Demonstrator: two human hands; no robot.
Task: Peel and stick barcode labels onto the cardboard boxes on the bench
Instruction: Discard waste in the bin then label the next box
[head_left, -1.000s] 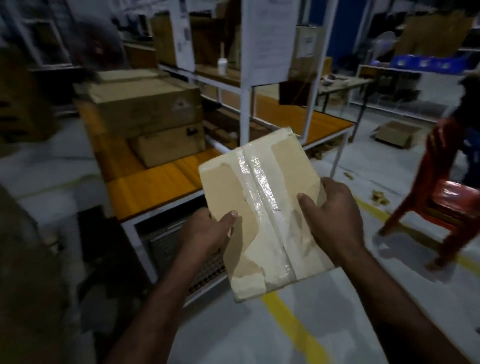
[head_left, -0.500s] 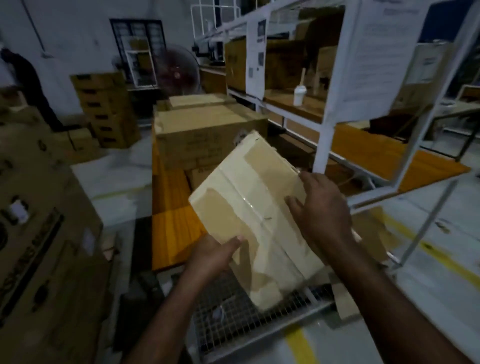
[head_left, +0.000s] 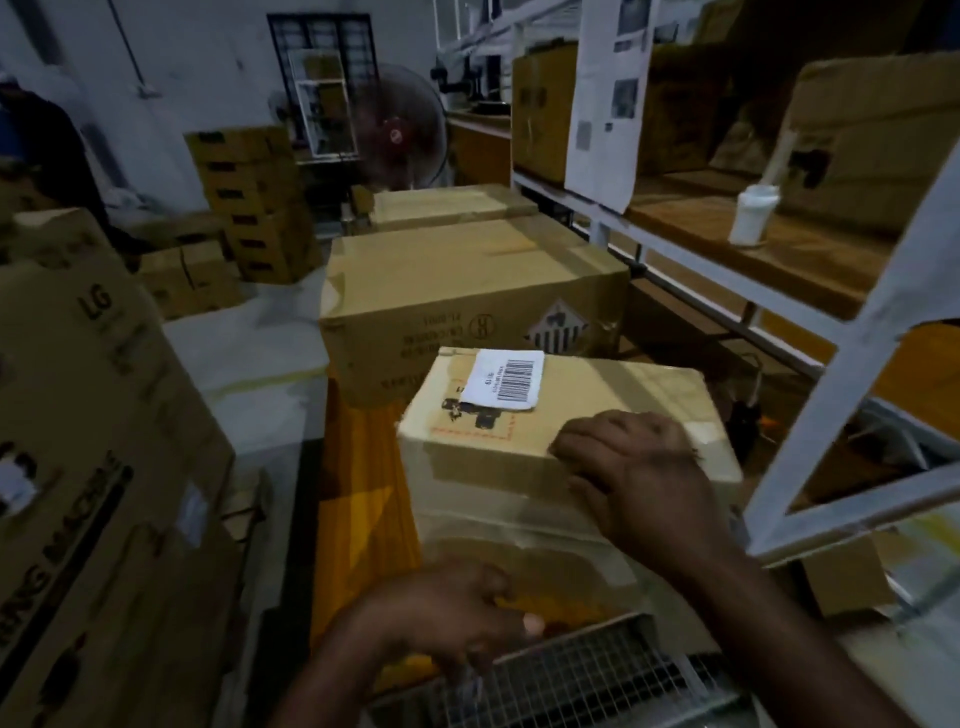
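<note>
Loosely bent fingers (head_left: 569, 447) of the right hand (head_left: 639, 478), resting on top of the box (head_left: 623, 384) near its front edge. Curled left hand (head_left: 447, 608) low at the box's front; cannot tell whether gripping anything. Box flat on the bench (head_left: 363, 467), label (head_left: 504, 382) stuck at its far left corner, bigger box (head_left: 467, 291) just behind.

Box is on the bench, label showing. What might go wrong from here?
1. The small box carries a barcode label near its far left corner; a second one would likely duplicate it.
2. The right hand rests on its near top edge, and the box sits close to the bench front; a pull might slide it off.
</note>
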